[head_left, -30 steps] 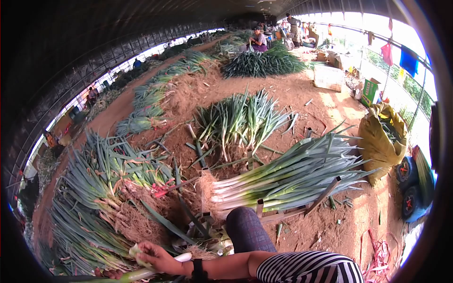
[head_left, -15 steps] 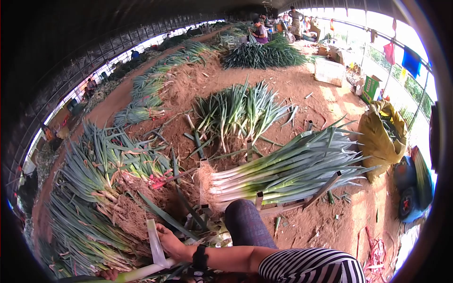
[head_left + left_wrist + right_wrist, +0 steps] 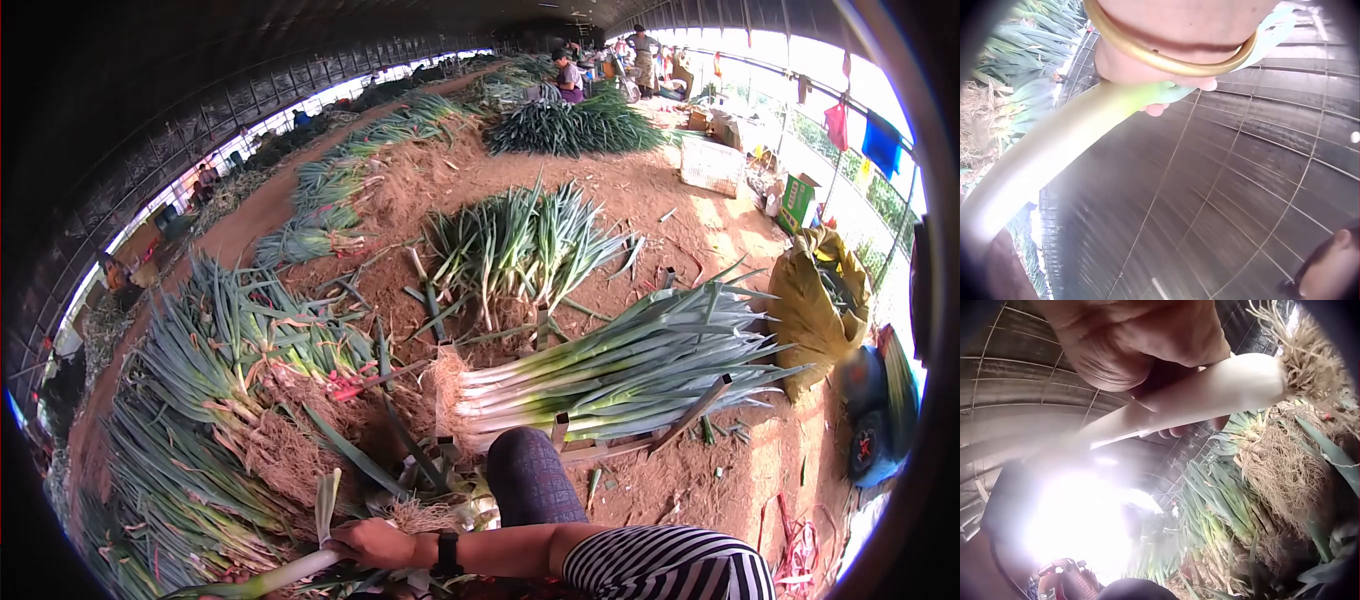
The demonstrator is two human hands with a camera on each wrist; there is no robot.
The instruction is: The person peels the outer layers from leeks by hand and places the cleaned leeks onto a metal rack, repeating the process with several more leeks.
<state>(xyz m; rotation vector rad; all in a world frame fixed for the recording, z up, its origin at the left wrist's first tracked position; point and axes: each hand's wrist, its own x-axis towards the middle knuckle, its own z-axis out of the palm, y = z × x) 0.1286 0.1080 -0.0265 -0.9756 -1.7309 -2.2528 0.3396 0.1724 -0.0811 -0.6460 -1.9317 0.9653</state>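
A long leek (image 3: 285, 575) slants across the bottom of the head view. My right hand (image 3: 375, 543) grips its white shaft close to the bushy roots (image 3: 1316, 369), the fingers wrapped round it in the right wrist view. A pale strip of outer leaf (image 3: 326, 505) stands up beside that hand. Farther up the stalk, where white turns green, my left hand (image 3: 1119, 65) holds the leek; in the head view it is mostly hidden at the lower edge. Unsorted leeks with tangled roots (image 3: 290, 440) lie just beyond the hands.
White-stemmed leeks (image 3: 600, 375) lie side by side in a low metal frame (image 3: 690, 415) beyond my knee (image 3: 530, 475). Another leek bundle (image 3: 530, 250) rests on the dirt floor behind it. A yellow sack (image 3: 815, 320) stands at the right. Several people are farther back.
The right hand, earlier raised with the leaf strip beside it, has come down onto the leek's white shaft near the roots. The strip has shifted slightly right. The left hand stays on the stalk.
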